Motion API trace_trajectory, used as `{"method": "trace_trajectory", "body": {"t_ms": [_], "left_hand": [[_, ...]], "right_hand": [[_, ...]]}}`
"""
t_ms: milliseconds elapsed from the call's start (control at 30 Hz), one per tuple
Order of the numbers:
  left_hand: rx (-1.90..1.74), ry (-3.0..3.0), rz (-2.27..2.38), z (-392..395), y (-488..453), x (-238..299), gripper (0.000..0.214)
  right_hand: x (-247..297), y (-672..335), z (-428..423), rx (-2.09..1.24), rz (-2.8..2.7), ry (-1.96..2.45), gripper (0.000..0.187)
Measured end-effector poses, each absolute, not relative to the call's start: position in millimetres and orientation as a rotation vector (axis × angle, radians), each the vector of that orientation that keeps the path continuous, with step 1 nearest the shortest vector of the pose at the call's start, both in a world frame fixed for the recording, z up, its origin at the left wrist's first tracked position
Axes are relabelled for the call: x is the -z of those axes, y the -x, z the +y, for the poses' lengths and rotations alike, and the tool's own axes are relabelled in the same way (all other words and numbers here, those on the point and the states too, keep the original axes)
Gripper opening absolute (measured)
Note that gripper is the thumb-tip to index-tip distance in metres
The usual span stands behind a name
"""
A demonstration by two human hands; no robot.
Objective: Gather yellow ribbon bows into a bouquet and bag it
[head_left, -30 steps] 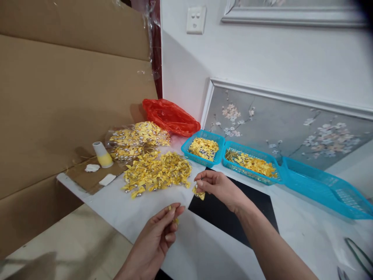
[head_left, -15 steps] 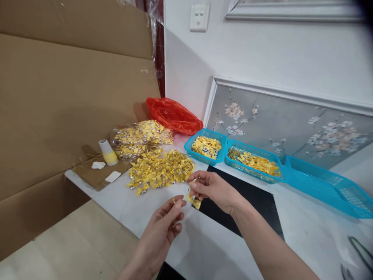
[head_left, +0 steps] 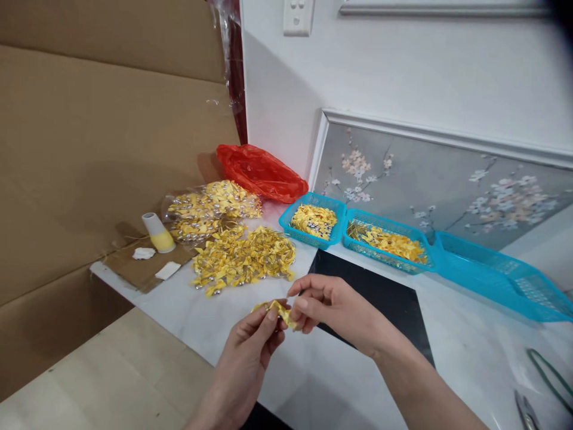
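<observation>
My left hand [head_left: 250, 352] and my right hand [head_left: 329, 307] meet above the white table [head_left: 192, 313], both pinching one small yellow ribbon bow [head_left: 278, 310] between fingertips. Just beyond lies a loose pile of yellow bows [head_left: 244, 258] with small silver bells. Behind it a clear plastic bag of more bows [head_left: 210, 206] lies on the table.
Three blue mesh baskets stand along the wall: a small one [head_left: 313, 222] and a middle one [head_left: 387, 246] with yellow bows, a larger one [head_left: 501, 280] at the right. A red plastic bag [head_left: 259, 172], a white-yellow cone [head_left: 157, 233], a black mat [head_left: 371, 298], scissors [head_left: 544, 385] and cardboard sheets [head_left: 102, 143] surround the area.
My hands have come together. The right hand brought its yellow bow down to the left hand's fingertips, and both now pinch it. The view shifted slightly.
</observation>
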State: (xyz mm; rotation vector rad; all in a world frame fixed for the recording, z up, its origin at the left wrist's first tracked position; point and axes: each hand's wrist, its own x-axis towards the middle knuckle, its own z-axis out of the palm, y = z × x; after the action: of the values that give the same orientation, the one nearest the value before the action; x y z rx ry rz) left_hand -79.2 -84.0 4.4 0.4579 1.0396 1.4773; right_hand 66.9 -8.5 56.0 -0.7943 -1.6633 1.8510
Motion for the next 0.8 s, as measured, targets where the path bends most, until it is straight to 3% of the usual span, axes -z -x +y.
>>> {"method": "trace_trajectory", "body": {"t_ms": [133,400,533,667,800], "left_hand": [[-1.511,-0.542,1.118,-86,79,-3,0.015],[-1.466,-0.706,1.201,-90,80,-1,0.03],[-1.506,-0.563,1.126,-91,79,-7,0.038],[-1.531,-0.451,1.092,-94,79,-14,0.03],[-1.406,-0.557,1.032,-97,75,-23,0.02]], "right_hand": [[-46,-74,-15,-1.635,-1.66,0.9,0.022],[-42,-69,-28,-1.387,-1.859,0.975,0.002],[-41,-68,-40,-0.894,-1.964,0.838,0.013],[-31,-72,-46,-0.361,-2.004,0.617,0.023],[-21,-76,-47,-0.254,-2.039,0.556,0.022]]}}
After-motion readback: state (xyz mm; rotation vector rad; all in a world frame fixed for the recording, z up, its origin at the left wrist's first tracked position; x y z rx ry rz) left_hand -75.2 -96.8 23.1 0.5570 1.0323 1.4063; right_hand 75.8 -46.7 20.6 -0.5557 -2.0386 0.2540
